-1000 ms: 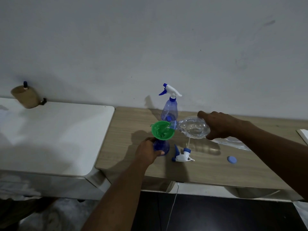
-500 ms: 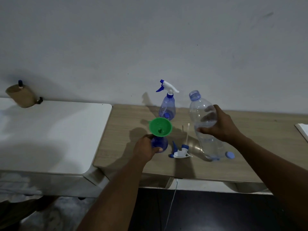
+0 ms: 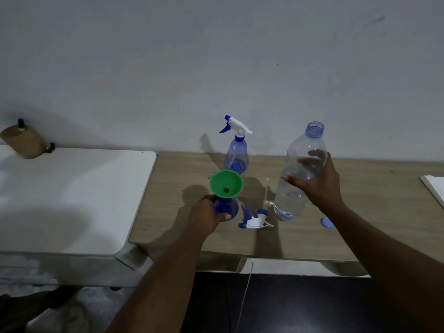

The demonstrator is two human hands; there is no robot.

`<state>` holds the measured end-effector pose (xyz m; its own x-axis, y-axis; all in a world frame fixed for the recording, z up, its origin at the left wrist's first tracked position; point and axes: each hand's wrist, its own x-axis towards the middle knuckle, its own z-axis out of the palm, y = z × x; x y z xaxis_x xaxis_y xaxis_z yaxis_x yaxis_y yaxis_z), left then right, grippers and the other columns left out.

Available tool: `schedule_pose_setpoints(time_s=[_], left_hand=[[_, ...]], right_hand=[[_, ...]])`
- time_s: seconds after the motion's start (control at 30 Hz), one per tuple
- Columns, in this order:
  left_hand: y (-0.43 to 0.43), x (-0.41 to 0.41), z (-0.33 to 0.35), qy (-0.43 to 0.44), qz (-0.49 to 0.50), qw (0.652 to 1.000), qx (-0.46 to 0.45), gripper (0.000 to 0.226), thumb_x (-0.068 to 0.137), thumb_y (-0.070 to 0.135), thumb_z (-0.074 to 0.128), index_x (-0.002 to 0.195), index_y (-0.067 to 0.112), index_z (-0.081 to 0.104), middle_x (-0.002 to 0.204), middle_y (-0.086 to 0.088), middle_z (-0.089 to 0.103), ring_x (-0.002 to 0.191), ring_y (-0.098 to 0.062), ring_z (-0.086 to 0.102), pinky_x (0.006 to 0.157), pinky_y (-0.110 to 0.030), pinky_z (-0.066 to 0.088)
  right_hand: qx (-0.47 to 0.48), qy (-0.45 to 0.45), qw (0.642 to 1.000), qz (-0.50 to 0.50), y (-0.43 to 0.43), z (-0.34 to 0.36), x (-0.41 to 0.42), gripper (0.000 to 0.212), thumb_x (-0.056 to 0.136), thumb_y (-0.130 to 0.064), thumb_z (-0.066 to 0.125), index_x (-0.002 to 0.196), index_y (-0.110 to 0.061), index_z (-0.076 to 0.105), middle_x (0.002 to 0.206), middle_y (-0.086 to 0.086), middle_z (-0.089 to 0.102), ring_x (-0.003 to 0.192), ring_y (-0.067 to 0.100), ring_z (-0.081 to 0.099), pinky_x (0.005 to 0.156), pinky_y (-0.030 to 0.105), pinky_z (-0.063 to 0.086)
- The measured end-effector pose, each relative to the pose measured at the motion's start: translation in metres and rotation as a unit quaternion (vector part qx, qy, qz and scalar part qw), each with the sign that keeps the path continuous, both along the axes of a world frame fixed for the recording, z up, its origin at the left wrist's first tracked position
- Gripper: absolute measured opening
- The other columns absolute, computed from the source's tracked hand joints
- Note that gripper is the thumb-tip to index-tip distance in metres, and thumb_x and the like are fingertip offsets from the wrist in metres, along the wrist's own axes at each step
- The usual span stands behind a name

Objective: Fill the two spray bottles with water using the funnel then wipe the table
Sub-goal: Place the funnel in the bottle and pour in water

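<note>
My left hand [image 3: 206, 218] grips a blue spray bottle [image 3: 227, 209] with its head off, and a green funnel [image 3: 226, 184] sits in its neck. The loose white and blue spray head [image 3: 255, 218] lies on the wooden table [image 3: 360, 212] just to the right. My right hand [image 3: 317, 181] holds a clear water bottle [image 3: 299, 174] upright, open at the top, its base near the table. Its blue cap [image 3: 326, 223] lies beside it. A second spray bottle [image 3: 236, 150] with its head on stands at the back by the wall.
A white table [image 3: 72, 195] adjoins on the left, with a brown object [image 3: 22, 143] at its back edge. A white item [image 3: 434, 188] lies at the far right. A thin cable [image 3: 245, 296] hangs below the wooden table's front edge.
The water bottle went from lying tipped over the funnel to upright, and moved right and down towards the table. My left hand kept hold of the spray bottle.
</note>
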<state>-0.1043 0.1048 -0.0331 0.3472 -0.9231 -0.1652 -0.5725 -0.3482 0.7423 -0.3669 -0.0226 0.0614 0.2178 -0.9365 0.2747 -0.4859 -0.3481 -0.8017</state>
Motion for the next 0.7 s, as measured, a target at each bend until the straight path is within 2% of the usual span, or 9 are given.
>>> schedule_pose_setpoints(time_s=[0.1,0.17,0.27,0.33,0.4,0.47,0.5,0.6,0.7], left_hand=[[0.001,-0.001,0.003,0.0,-0.002,1.0,-0.002,0.057,0.066,0.026,0.089,0.118,0.018,0.068,0.116,-0.005,0.07,0.103,-0.024,0.065,0.09,-0.039,0.052],[0.002,-0.001,0.003,-0.001,-0.004,1.0,-0.007,0.056,0.067,0.025,0.089,0.119,0.017,0.067,0.115,-0.006,0.07,0.103,-0.025,0.065,0.09,-0.038,0.053],[0.003,-0.002,0.005,0.001,0.0,1.0,-0.004,0.054,0.069,0.023,0.088,0.118,0.016,0.068,0.114,-0.006,0.07,0.103,-0.025,0.065,0.089,-0.037,0.052],[0.003,-0.002,0.005,-0.002,-0.002,1.0,-0.004,0.053,0.068,0.023,0.088,0.118,0.016,0.068,0.114,-0.007,0.07,0.103,-0.025,0.065,0.089,-0.036,0.052],[0.003,-0.003,0.006,-0.005,0.0,1.0,-0.004,0.053,0.068,0.023,0.088,0.117,0.016,0.069,0.113,-0.006,0.071,0.102,-0.025,0.066,0.088,-0.036,0.052],[0.003,-0.003,0.008,-0.006,0.004,1.0,0.0,0.052,0.069,0.024,0.088,0.116,0.017,0.069,0.113,-0.006,0.071,0.101,-0.023,0.066,0.087,-0.035,0.052],[0.003,-0.003,0.008,-0.008,0.005,1.0,0.005,0.052,0.069,0.025,0.088,0.117,0.018,0.068,0.114,-0.005,0.071,0.101,-0.023,0.066,0.087,-0.035,0.052],[0.004,-0.004,0.012,-0.014,0.009,1.0,0.019,0.056,0.069,0.028,0.088,0.12,0.02,0.066,0.116,-0.001,0.07,0.102,-0.021,0.065,0.088,-0.035,0.051],[0.003,-0.005,0.015,-0.031,0.011,0.999,0.041,0.05,0.073,0.024,0.083,0.119,0.021,0.067,0.114,0.001,0.069,0.101,-0.022,0.064,0.087,-0.032,0.05]], right_hand=[[0.014,-0.015,0.999,-0.03,0.0,-0.004,-0.013,0.086,0.059,-0.041,0.094,0.13,-0.02,0.048,0.12,-0.003,0.067,0.108,0.009,0.064,0.082,0.01,0.047],[0.022,-0.001,0.999,-0.037,-0.003,-0.006,-0.022,0.088,0.057,-0.053,0.093,0.129,-0.023,0.052,0.118,-0.006,0.069,0.107,0.005,0.065,0.085,0.012,0.051],[0.044,0.034,0.998,-0.016,-0.009,-0.015,-0.029,0.094,0.055,-0.072,0.084,0.13,-0.025,0.055,0.121,-0.008,0.067,0.111,0.007,0.064,0.092,0.036,0.058],[0.053,0.011,0.998,-0.021,-0.004,-0.021,-0.027,0.103,0.054,-0.073,0.083,0.137,-0.023,0.045,0.132,-0.004,0.059,0.118,0.012,0.059,0.097,0.04,0.054],[0.016,-0.03,0.995,-0.091,0.014,-0.026,-0.024,0.105,0.059,-0.069,0.081,0.14,-0.02,0.035,0.139,0.002,0.044,0.12,0.017,0.051,0.099,0.041,0.05],[-0.073,-0.027,0.983,-0.164,0.041,-0.035,-0.021,0.09,0.071,-0.067,0.071,0.137,-0.015,0.035,0.135,0.011,0.038,0.112,0.023,0.049,0.093,0.051,0.048],[-0.121,-0.019,0.978,-0.167,0.056,-0.039,-0.017,0.082,0.076,-0.062,0.067,0.133,-0.012,0.037,0.131,0.014,0.039,0.107,0.027,0.048,0.087,0.054,0.047],[-0.171,0.021,0.984,-0.038,0.09,-0.046,0.013,0.068,0.077,-0.052,0.071,0.123,-0.007,0.046,0.12,0.012,0.045,0.103,0.027,0.049,0.08,0.048,0.048],[-0.108,0.112,0.981,0.119,0.093,-0.032,0.056,0.077,0.075,-0.063,0.072,0.131,-0.017,0.046,0.128,0.003,0.047,0.113,0.017,0.048,0.093,0.038,0.049]])
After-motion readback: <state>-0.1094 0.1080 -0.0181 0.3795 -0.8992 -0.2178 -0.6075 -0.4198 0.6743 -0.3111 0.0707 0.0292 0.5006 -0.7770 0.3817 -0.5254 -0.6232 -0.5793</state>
